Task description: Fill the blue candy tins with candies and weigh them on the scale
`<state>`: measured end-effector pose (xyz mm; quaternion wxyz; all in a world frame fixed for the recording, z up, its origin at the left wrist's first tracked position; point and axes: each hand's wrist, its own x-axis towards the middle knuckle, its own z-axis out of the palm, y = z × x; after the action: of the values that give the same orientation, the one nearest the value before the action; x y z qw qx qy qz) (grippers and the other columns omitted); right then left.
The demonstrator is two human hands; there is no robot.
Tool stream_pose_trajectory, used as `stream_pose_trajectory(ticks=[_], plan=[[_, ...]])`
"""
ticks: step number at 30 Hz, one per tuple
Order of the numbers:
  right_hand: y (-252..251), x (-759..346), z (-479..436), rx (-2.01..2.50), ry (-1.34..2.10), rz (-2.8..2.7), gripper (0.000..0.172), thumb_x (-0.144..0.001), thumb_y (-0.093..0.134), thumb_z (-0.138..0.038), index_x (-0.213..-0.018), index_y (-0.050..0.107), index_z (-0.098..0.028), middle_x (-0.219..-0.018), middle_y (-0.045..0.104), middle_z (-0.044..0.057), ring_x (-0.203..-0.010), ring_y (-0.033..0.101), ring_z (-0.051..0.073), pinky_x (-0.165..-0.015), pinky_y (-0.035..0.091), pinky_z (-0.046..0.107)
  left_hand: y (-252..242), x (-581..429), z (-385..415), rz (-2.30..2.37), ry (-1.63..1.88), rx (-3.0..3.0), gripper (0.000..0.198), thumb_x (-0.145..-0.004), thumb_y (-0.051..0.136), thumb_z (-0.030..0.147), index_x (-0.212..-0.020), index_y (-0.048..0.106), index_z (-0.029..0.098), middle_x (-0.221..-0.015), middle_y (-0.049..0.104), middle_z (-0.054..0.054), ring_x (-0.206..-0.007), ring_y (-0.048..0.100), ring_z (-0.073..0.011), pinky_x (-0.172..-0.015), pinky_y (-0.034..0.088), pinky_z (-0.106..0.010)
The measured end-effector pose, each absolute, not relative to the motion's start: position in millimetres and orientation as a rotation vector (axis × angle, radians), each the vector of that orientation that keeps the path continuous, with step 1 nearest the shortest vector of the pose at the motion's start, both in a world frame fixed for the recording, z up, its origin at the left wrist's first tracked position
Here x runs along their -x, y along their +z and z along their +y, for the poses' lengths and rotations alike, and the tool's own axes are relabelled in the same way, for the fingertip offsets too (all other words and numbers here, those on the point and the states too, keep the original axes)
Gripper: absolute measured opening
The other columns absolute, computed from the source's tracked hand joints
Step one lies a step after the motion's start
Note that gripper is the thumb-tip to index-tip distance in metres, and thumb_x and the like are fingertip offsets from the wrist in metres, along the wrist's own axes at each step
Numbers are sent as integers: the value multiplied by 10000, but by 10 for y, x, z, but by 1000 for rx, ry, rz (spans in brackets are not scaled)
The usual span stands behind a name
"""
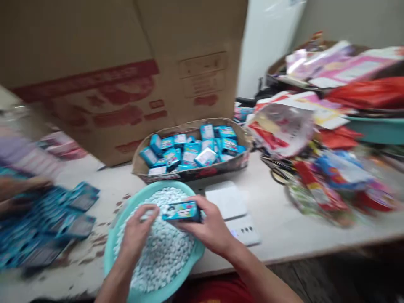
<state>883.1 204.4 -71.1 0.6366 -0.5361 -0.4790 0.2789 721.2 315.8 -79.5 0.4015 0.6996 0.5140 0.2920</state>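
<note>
A small blue printed box [183, 211] is gripped in my right hand [210, 225], between thumb and fingers, and held sideways above a mint-green basin [111, 242]. Small white pellets [164, 252] fill much of the basin. My left hand [139, 229] is over the pellets, its thumb and fingers drawn together close to the box's left end. What those fingers hold, if anything, is too small to make out. Just right of the basin lies a white digital scale [227, 202], partly behind my right hand.
Several blue boxes fill a cut-down carton [192, 172] behind the basin, before a big cardboard box [126, 54]. At left, another person's hand [25, 189] is by stacked blue packs [63, 214]. Colourful wrappers [328, 181] pile up at right.
</note>
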Motion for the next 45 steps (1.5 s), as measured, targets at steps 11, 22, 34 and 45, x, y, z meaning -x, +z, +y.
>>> stream_pose_trajectory(ticks=[11, 22, 34, 45], plan=[[-799, -8761, 2072, 1221, 763, -983, 355, -679, 767, -291, -991, 622, -204, -931, 649, 21, -863, 613, 182, -788, 492, 283, -910, -6945, 2994, 1305, 803, -1999, 256, -835, 508, 431, -931, 646, 239, -1105, 639, -37, -1091, 557, -223, -965, 424, -364], [-1082, -9651, 1717, 1365, 530, -797, 455, -633, 775, -384, -980, 546, -200, -835, 623, 2, -754, 581, 163, -689, 490, 283, -1311, -6317, 2616, 1345, 1164, -2766, 320, -862, 532, 383, -1090, 572, 164, -1170, 591, -142, -1196, 473, -312, -1019, 360, -469], [-1792, -10135, 1578, 1564, 358, -839, 667, -639, 639, -583, -1144, 477, -180, -1201, 543, 117, -1084, 527, 227, -917, 440, 387, -1400, -6411, 2526, 1635, 1163, -2671, 455, -879, 448, 499, -1092, 598, 126, -1174, 585, -159, -1170, 478, -293, -1013, 366, -433], [-2298, -10359, 631, 1973, -180, -893, 468, -783, 475, -556, -987, 546, -141, -1063, 573, 168, -1058, 490, 302, -961, 323, 483, -1348, -6424, 2478, 1686, 1086, -2557, 424, -871, 447, 508, -1065, 598, 163, -1108, 630, -112, -1051, 552, -263, -939, 421, -380]])
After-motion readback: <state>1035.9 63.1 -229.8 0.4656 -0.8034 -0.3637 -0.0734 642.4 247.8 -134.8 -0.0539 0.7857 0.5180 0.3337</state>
